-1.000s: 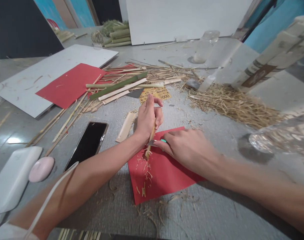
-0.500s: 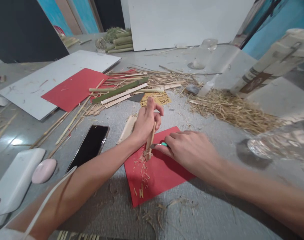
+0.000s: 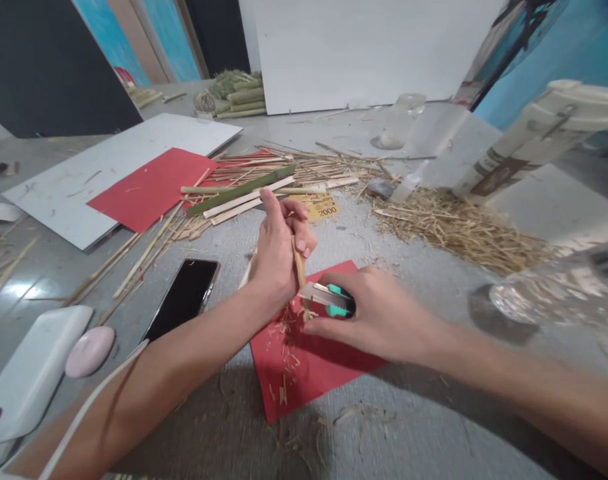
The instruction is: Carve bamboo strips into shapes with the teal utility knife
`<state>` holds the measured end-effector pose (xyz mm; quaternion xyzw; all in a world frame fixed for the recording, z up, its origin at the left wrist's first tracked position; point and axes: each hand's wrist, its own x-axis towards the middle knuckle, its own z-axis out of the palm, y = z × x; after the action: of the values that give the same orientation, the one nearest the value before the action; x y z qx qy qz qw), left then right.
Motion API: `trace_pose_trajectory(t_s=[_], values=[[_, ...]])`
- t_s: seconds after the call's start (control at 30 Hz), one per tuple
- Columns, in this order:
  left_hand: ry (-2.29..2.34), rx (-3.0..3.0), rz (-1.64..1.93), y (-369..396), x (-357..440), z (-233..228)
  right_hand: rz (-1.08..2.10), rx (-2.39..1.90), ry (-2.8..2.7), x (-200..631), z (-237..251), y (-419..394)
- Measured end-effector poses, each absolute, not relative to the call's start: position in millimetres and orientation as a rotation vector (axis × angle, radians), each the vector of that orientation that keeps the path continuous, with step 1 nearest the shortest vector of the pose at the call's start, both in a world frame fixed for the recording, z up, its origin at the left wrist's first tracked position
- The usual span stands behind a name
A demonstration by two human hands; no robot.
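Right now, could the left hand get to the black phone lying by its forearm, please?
Probably yes, but not freely: the left hand grips a bamboo strip. The phone lies flat beside the forearm, uncovered, with bare table between.

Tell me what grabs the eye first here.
At centre, the left hand holds a thin bamboo strip upright while the right hand presses a teal-handled cutter against it, over a red sheet littered with shavings. Behind lie split bamboo sticks; straw is piled to the right.
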<state>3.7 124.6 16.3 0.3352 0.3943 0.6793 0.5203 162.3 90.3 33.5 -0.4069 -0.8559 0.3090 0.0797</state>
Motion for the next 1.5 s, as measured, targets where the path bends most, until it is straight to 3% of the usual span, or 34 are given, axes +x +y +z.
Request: trace_pose_trajectory(t_s=[0.17,0.33,0.53,0.73,0.97,1.5], values=[[0.975,0.913,1.647,121,10,22,1.071,-1.198,-2.486,158,33,85],[1.039,1.157,1.523,126,-3,13,0.863,-1.257,-2.505,163,30,88],[1.107,1.616,0.980,128,-36,1,0.687,-1.362,-2.601,166,21,90],[0.973,1.738,0.736,134,-40,-13,0.686,-1.317,-2.815,167,17,91],[0.991,1.825,0.693,135,-40,-19,0.295,-1.382,-2.954,173,13,107],[0.961,1.861,0.645,138,-39,-13,0.068,-1.448,-3.011,167,7,99]])
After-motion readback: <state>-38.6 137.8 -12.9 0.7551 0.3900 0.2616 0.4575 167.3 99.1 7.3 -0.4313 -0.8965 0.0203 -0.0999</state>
